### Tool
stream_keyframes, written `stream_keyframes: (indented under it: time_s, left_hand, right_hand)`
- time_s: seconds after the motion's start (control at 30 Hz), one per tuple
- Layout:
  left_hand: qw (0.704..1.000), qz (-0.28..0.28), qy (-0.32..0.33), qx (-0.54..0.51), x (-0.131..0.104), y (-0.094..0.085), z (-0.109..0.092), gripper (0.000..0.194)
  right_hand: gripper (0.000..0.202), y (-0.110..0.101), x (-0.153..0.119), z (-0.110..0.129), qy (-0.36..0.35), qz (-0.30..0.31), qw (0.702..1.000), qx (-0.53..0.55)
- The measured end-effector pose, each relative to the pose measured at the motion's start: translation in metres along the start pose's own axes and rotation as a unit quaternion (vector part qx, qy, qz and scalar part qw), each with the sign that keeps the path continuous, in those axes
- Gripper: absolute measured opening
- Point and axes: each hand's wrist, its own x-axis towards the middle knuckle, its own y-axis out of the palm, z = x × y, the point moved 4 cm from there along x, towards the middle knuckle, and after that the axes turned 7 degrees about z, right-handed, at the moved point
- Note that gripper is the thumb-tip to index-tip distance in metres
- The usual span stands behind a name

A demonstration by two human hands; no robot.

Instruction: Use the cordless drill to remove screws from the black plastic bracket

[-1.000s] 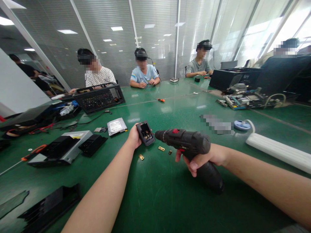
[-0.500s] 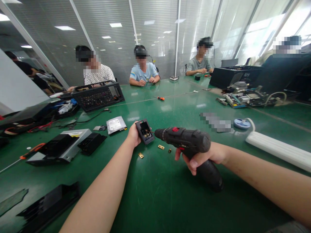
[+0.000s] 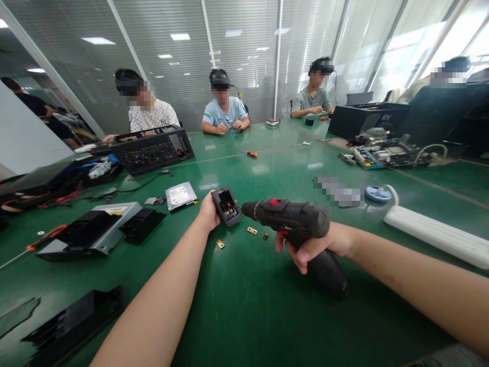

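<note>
My left hand (image 3: pixel 210 210) grips a small black plastic housing (image 3: pixel 227 220) by its left side, its open face tilted toward me, with brass-coloured parts inside. In my right hand (image 3: pixel 305 252) is a black cordless drill (image 3: pixel 286 216), its chuck pointing left at the housing. The bit's tip is hard to make out against the dark interior, so whether it touches anything I cannot tell. Below the housing, two flat brass pieces lie on the green table, one plate (image 3: pixel 251 231) to the right and another plate (image 3: pixel 220 244) nearer me. A small dark brass part (image 3: pixel 266 236) sits beside them.
On the left are a hard drive (image 3: pixel 181 195), a metal drive case (image 3: pixel 95 234), an orange-handled screwdriver (image 3: pixel 48 237) and a black plastic tray (image 3: pixel 76 326). A white power strip (image 3: pixel 435 234) lies right. Several people sit across the table (image 3: pixel 214 168) near computer cases (image 3: pixel 153 149).
The view has shifted slightly. Both hands keep their hold on the housing and the drill, and the drill still points at the housing.
</note>
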Motion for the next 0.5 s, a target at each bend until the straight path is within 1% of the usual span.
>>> stream_keyframes:
  time_s: [0.13, 0.3, 0.4, 0.5]
  left_hand:
    - [1.000, 0.003, 0.004, 0.013, -0.001, 0.001, 0.000, 0.037]
    - [1.000, -0.003, 0.001, 0.014, -0.001, 0.001, 0.000, 0.037]
    - [1.000, -0.006, 0.002, 0.017, -0.001, 0.000, -0.001, 0.036]
    - [1.000, -0.007, 0.000, 0.013, -0.001, 0.000, 0.000, 0.036]
  right_hand:
    - [0.064, -0.003, 0.002, -0.002, -0.010, 0.001, 1.000, -0.004]
    - [0.058, 0.003, -0.001, 0.006, 0.009, 0.013, 1.000, -0.024]
    - [0.059, 0.006, -0.002, 0.012, 0.009, 0.010, 1.000, -0.018]
    - [0.061, 0.005, -0.003, 0.011, 0.010, 0.007, 1.000, -0.012]
